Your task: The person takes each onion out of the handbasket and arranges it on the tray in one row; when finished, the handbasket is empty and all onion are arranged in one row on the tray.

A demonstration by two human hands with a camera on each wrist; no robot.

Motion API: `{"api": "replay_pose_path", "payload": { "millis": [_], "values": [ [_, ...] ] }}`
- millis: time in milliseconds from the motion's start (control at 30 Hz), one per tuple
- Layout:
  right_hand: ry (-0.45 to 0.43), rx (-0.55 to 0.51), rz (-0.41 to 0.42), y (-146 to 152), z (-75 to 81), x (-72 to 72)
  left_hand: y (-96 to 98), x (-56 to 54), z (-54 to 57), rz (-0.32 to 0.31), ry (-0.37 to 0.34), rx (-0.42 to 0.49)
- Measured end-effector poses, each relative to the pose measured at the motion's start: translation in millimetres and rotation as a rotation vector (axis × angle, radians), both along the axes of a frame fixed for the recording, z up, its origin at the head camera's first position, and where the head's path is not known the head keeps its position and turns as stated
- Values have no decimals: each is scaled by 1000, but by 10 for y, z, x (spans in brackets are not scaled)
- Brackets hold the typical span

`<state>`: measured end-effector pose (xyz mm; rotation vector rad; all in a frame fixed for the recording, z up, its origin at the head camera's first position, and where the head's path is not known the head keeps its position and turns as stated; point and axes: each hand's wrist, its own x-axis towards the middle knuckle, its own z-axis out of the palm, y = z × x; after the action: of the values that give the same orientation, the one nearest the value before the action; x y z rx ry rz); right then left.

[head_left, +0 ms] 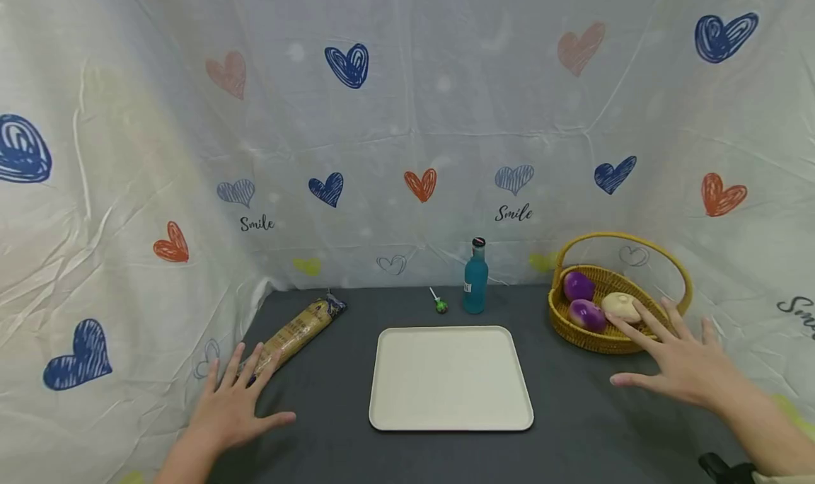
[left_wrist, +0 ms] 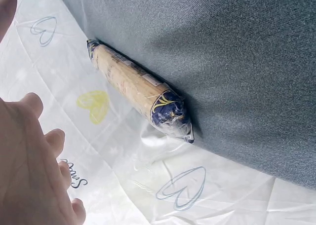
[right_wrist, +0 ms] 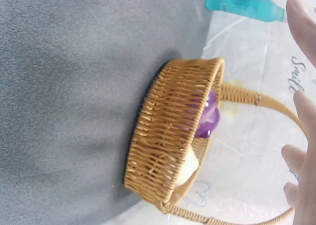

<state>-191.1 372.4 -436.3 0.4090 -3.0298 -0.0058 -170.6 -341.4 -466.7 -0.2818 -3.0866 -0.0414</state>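
Observation:
My left hand [head_left: 230, 412], fingers spread, hovers at the near end of a long clear-wrapped pack of noodles [head_left: 298, 334] with dark blue ends. In the left wrist view the noodle pack [left_wrist: 131, 84] lies apart from the fingers. On the other side my right hand [head_left: 686, 362] is spread in front of a yellow wicker basket [head_left: 576, 335] with an arched handle. Inside sit two purple onion-like vegetables [head_left: 587, 315] and a pale round one [head_left: 620, 306], partly behind my fingertips. The right wrist view shows that hand [right_wrist: 303, 121] holding nothing.
A cream rectangular tray [head_left: 451, 379] lies mid-table. Behind it stand a blue bottle [head_left: 475, 283] with a dark cap and a small green lollipop [head_left: 441, 305] with a white stick. A white cloth [head_left: 407, 102] printed with hearts hangs around the dark grey tabletop [head_left: 331, 399].

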Motion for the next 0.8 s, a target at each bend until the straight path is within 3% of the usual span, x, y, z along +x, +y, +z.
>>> {"api": "replay_pose_path", "payload": {
  "millis": [567,800],
  "values": [
    [-12,-62,10,-42,75,-59,0,-64,-32,-6,15,3],
    [-30,-108,-4,-64,117,-138,93,-75,-37,-24,40,32]
  ]
}}
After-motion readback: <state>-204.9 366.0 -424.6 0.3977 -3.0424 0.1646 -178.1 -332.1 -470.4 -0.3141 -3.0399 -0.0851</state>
